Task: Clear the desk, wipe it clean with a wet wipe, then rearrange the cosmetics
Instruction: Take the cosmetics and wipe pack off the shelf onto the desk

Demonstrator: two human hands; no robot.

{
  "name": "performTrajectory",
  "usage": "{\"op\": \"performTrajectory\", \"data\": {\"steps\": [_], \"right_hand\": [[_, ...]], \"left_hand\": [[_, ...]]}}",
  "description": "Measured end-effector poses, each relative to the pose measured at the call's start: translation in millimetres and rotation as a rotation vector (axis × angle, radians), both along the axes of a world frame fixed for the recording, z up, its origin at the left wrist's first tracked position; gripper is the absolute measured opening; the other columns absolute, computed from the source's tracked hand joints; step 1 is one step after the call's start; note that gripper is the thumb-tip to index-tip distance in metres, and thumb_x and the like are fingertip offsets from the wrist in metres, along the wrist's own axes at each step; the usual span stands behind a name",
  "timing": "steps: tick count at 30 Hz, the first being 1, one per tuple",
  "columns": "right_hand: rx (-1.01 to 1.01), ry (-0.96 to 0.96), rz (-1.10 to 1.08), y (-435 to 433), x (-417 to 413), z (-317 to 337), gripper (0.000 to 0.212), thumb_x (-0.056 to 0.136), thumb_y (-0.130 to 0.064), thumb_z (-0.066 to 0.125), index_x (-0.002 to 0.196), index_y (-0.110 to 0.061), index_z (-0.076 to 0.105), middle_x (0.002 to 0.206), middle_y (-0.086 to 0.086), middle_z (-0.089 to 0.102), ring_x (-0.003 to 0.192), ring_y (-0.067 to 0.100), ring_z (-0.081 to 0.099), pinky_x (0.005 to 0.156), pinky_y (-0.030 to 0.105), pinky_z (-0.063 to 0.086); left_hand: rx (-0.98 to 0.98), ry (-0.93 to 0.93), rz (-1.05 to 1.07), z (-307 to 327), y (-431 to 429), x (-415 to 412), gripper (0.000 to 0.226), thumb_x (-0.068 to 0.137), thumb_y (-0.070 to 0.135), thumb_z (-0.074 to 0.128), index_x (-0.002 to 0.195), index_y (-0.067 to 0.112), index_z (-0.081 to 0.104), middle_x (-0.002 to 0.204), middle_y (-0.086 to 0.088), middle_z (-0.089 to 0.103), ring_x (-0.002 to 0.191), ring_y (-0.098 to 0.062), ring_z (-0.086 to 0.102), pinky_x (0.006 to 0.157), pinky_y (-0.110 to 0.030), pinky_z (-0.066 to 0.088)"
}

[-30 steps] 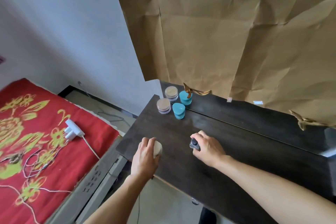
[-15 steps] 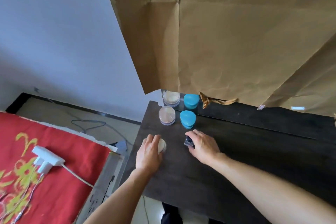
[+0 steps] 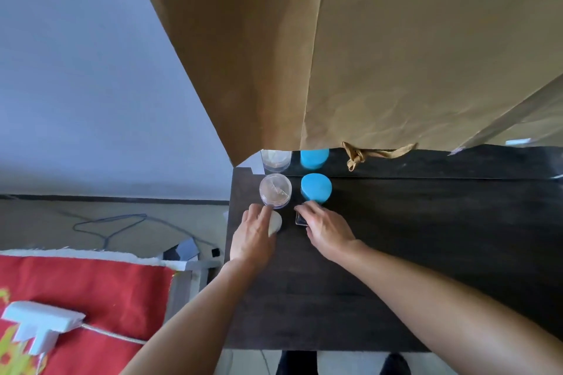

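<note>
On the dark desk (image 3: 426,237) my left hand (image 3: 253,237) grips a round cream-coloured jar (image 3: 275,222), just in front of a clear jar (image 3: 275,190). My right hand (image 3: 326,228) holds a small dark square bottle (image 3: 300,218), right in front of a blue-lidded jar (image 3: 316,187). Behind these, on the raised back ledge, stand a second clear jar (image 3: 275,158) and a second blue jar (image 3: 314,158), both partly hidden by hanging brown paper (image 3: 365,55).
A knotted paper cord (image 3: 356,155) lies on the back ledge. Left of the desk is a bed with a red patterned cover (image 3: 85,289) and a white plug adapter (image 3: 39,323). Cables (image 3: 122,222) lie on the floor below the desk's left edge.
Both hands have slid their items away from me toward the back left corner, up against the clear and blue jars. The camera has tilted downward and closer.
</note>
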State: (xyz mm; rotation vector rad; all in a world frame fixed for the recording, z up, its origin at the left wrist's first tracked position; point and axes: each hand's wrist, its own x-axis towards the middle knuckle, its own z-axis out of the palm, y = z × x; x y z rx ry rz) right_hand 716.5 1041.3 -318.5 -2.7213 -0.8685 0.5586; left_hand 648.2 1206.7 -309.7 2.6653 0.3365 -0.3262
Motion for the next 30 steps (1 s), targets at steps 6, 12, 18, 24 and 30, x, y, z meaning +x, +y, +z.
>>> {"op": "performTrajectory", "data": {"steps": [6,12,18,24,30], "right_hand": [[0.109,-0.072,0.000,-43,-16,19,0.047,0.087,-0.013,0.061,0.132,-0.019,0.049,0.130,0.000,0.053,0.095,0.020,0.066,0.073,0.033,0.057],[0.103,-0.102,-0.151,-140,-33,47,0.041,0.088,-0.018,0.060,0.129,-0.021,0.054,0.119,-0.003,0.059,0.087,0.021,0.066,0.067,0.032,0.051],[0.081,-0.180,-0.343,-287,-69,71,0.040,0.087,-0.021,0.059,0.126,-0.024,0.055,0.119,-0.004,0.058,0.092,0.023,0.066,0.073,0.034,0.051],[0.014,-0.223,-0.558,-438,-109,88,0.027,0.087,-0.029,0.059,0.112,-0.025,0.054,0.113,-0.008,0.059,0.088,0.019,0.066,0.069,0.035,0.051],[0.010,-0.268,-0.709,-544,-122,101,0.028,0.082,-0.026,0.067,0.109,-0.021,0.059,0.103,-0.003,0.063,0.077,0.019,0.067,0.060,0.024,0.044]], "left_hand": [[0.130,-0.203,0.011,25,-15,-6,0.041,0.087,0.030,0.061,0.127,0.018,0.054,0.133,-0.009,0.052,0.115,-0.027,0.050,0.097,-0.038,0.045],[0.044,-0.237,-0.129,58,-91,0,0.027,0.091,0.023,0.057,0.117,0.016,0.060,0.116,-0.004,0.061,0.100,-0.022,0.059,0.087,-0.036,0.052],[0.046,-0.304,-0.311,75,-225,-9,0.009,0.076,0.013,0.066,0.083,0.012,0.061,0.084,-0.007,0.060,0.076,-0.031,0.062,0.058,-0.036,0.049],[-0.034,-0.311,-0.458,80,-370,-29,0.016,0.084,0.019,0.055,0.098,0.013,0.060,0.098,-0.005,0.058,0.090,-0.029,0.059,0.068,-0.037,0.048],[-0.070,-0.361,-0.638,93,-479,-22,0.021,0.086,0.020,0.051,0.103,0.015,0.062,0.101,-0.004,0.060,0.093,-0.026,0.060,0.071,-0.035,0.048]]}}
